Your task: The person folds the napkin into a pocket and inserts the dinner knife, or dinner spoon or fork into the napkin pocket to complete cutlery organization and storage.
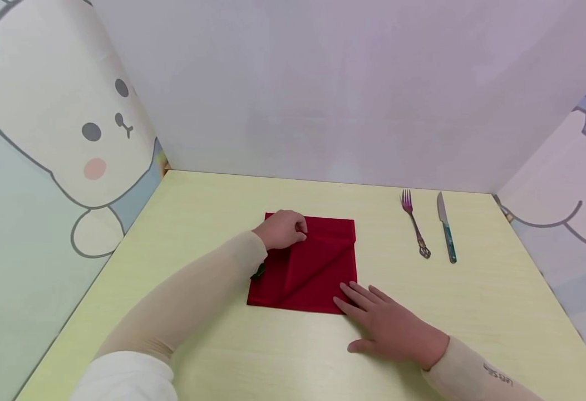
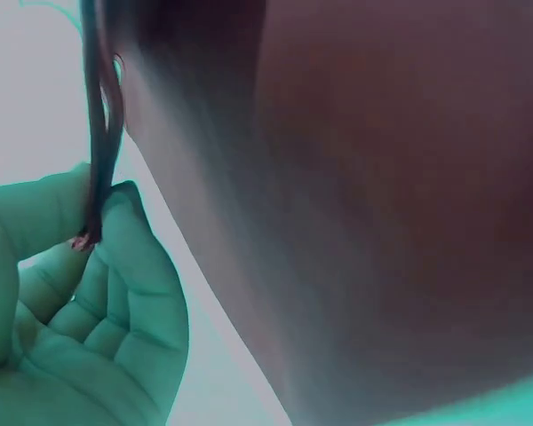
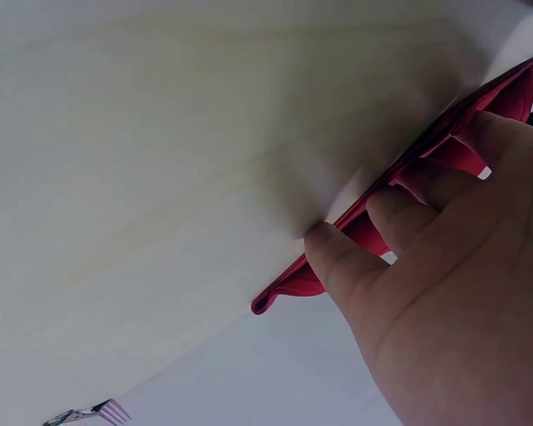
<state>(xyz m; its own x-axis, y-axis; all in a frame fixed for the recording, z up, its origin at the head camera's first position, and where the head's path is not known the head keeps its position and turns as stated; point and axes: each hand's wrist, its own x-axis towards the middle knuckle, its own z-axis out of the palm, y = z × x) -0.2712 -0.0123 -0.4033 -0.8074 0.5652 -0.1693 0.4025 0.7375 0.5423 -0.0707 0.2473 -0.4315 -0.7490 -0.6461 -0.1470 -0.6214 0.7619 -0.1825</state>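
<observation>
A red cloth napkin (image 1: 323, 278), folded into a rough square with a diagonal crease, lies on the table in the head view. My left hand (image 1: 281, 229) is over its upper left part. In the left wrist view, thumb and finger of that hand (image 2: 133, 284) pinch a folded edge of the napkin (image 2: 102, 133), raised from the table. My right hand (image 1: 390, 328) lies flat with spread fingers, its fingertips touching the napkin's lower right corner. The right wrist view shows those straight fingers (image 3: 342, 257) along the red edge (image 3: 293, 286).
To the right of the napkin lie a fork (image 1: 413, 220) with an ornate handle and a knife (image 1: 447, 231) with a green handle. The pale yellow table (image 1: 212, 217) meets a white wall (image 1: 323, 111) behind. Cartoon-printed panels stand at both sides.
</observation>
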